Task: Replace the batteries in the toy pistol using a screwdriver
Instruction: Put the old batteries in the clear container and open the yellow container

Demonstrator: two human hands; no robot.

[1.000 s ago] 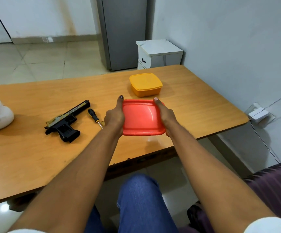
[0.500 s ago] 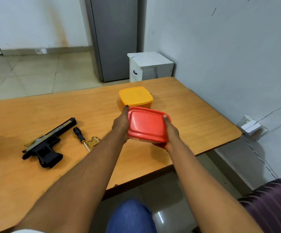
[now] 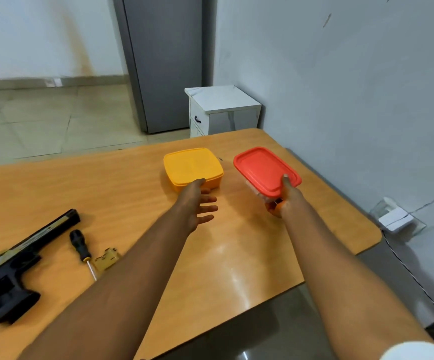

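The black and gold toy pistol (image 3: 13, 266) lies on the wooden table (image 3: 236, 255) at the left. Beside it rests a black-handled screwdriver (image 3: 82, 249), and a small gold cover piece (image 3: 106, 258) lies at its tip. My right hand (image 3: 282, 200) grips the near edge of a red-lidded container (image 3: 265, 170), thumb on the lid, at the far right of the table. My left hand (image 3: 197, 202) hovers with fingers spread just in front of a yellow lidded box (image 3: 192, 167), its thumb reaching the box's near edge.
The table's right edge runs close to a grey wall. A white bedside cabinet (image 3: 223, 110) and a grey fridge (image 3: 164, 61) stand beyond the far edge. A white socket adapter (image 3: 394, 216) with a cable sits low on the wall at the right.
The red container went from both hands at the table's middle to the far right, held by my right hand alone. My left hand let go and spread its fingers by the yellow box.
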